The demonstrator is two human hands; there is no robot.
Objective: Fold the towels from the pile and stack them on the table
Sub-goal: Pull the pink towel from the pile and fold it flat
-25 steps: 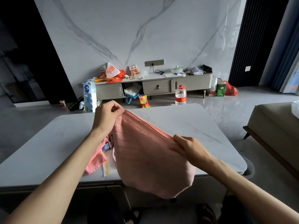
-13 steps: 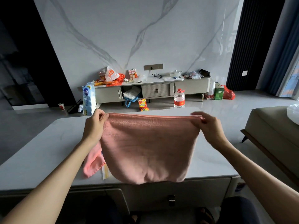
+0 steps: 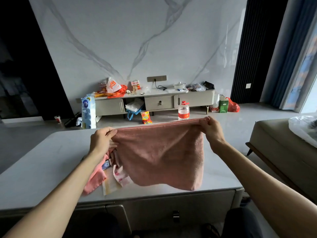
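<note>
Above the tabletop [image 3: 42,162], I now hold the pink towel [image 3: 163,152] spread wide by its top edge, where a second ago it hung bunched; my left hand [image 3: 103,140] and right hand [image 3: 211,130] each pinch a corner. With it opened flat, I judge it ready to fold. Beneath waits the pile [image 3: 104,176].

1 head-worn camera is looking forward and down from close behind the left hand [image 3: 101,140] and right hand [image 3: 211,130], facing across the table [image 3: 42,162] toward the marble wall [image 3: 137,40].
</note>
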